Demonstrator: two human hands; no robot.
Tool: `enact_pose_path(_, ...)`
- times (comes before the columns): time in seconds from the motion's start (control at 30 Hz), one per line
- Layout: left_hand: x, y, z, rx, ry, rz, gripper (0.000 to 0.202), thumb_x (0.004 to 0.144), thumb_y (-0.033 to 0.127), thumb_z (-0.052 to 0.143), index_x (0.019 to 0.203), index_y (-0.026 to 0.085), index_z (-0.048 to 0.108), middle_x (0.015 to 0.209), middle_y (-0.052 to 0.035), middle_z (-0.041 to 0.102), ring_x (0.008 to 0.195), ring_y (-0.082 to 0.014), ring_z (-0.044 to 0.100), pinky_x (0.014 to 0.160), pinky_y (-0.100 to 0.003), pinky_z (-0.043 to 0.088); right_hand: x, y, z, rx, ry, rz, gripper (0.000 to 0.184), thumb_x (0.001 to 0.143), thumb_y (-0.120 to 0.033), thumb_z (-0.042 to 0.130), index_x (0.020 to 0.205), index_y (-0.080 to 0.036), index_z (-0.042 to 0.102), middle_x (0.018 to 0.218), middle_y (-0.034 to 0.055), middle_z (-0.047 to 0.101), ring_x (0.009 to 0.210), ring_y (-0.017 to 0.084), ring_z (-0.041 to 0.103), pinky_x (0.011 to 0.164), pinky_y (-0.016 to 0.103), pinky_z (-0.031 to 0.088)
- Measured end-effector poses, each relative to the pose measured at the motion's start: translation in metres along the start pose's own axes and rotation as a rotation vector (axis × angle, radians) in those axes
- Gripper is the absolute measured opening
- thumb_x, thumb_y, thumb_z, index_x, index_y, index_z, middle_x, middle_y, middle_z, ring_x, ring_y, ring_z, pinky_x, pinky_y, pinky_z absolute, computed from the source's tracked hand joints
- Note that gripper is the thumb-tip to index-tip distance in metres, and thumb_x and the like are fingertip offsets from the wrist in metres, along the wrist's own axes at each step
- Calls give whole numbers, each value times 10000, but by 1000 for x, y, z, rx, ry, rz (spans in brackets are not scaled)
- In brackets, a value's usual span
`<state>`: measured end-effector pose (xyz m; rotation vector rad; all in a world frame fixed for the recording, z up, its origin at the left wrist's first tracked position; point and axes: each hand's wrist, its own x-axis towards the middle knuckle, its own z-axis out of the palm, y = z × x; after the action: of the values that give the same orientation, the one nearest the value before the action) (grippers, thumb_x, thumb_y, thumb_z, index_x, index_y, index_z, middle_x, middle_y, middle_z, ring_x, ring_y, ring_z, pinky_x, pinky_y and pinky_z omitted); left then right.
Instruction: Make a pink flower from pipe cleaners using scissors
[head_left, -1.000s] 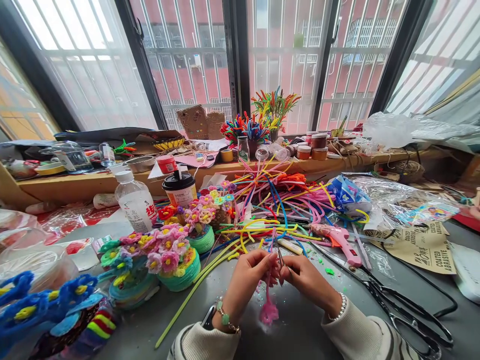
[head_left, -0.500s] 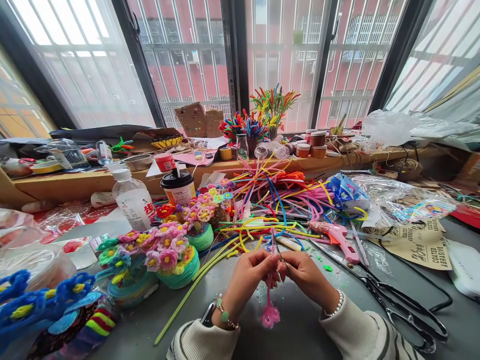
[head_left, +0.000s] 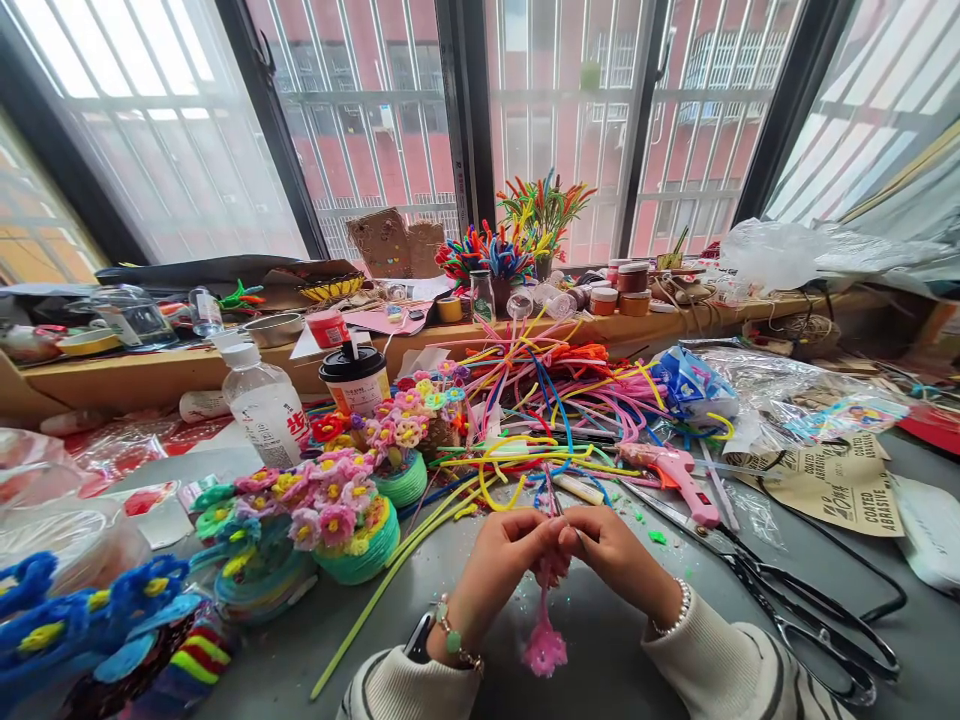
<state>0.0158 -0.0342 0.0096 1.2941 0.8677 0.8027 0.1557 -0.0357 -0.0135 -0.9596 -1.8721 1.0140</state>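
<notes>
My left hand [head_left: 504, 560] and my right hand [head_left: 616, 548] meet over the grey table [head_left: 600, 650], fingers pinched together on a pink pipe cleaner [head_left: 541, 640]. Its fluffy pink flower end hangs below my fingers, near the table. A thin dark metal tool [head_left: 553, 497] sticks up between my fingertips; which hand holds it I cannot tell. A bracelet and watch sit on my left wrist, a bead bracelet on my right.
A heap of coloured pipe cleaners [head_left: 555, 400] lies behind my hands. Finished flower pots [head_left: 349, 510] stand to the left, with a water bottle [head_left: 262, 410] and cup [head_left: 355, 378]. A pink glue gun [head_left: 675, 475] and black scissors [head_left: 810, 610] lie to the right.
My hands have drawn closer together and the pink flower end has dropped slightly lower. The view has shifted a little.
</notes>
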Motion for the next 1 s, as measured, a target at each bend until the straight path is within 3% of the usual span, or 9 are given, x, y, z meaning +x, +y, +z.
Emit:
enact_pose_path(0.17,1,0,0,2,14,17,389,654,482,530,519,118,546,460,-9,533,410,-84,466,425,-197,353,1,3,2,43,-6,-9,570,745,-611,314,554,-135,561,518,17,529,516,115,480,505,222,360)
enact_pose_path(0.37,-1,-3,1,9,-56,4,333,677,432,534,559,121,555,446,1,528,385,-81,461,414,-196,356,-2,4,5,115,-53,5,597,720,-657,273,609,-133,537,557,33,555,511,122,489,494,231,370)
enact_pose_path(0.57,0,-1,0,-4,-36,49,391,674,483,511,533,120,539,450,-2,522,393,-78,464,412,-191,355,-1,2,4,91,44,37,539,724,-611,365,526,-137,528,495,15,502,493,114,457,482,228,348)
enact_pose_path(0.8,-1,-3,1,-24,-99,-14,342,650,448,558,568,117,541,447,0,536,377,-80,474,405,-190,366,-2,-2,0,241,-43,11,547,662,-674,375,596,-145,500,541,4,501,522,117,454,466,217,328)
enact_pose_path(1.0,0,-3,0,-15,-72,-1,367,666,467,529,574,113,554,455,-3,529,382,-79,470,411,-193,367,-1,-1,0,103,83,60,514,694,-620,404,451,-166,407,440,-20,414,451,97,379,451,224,298)
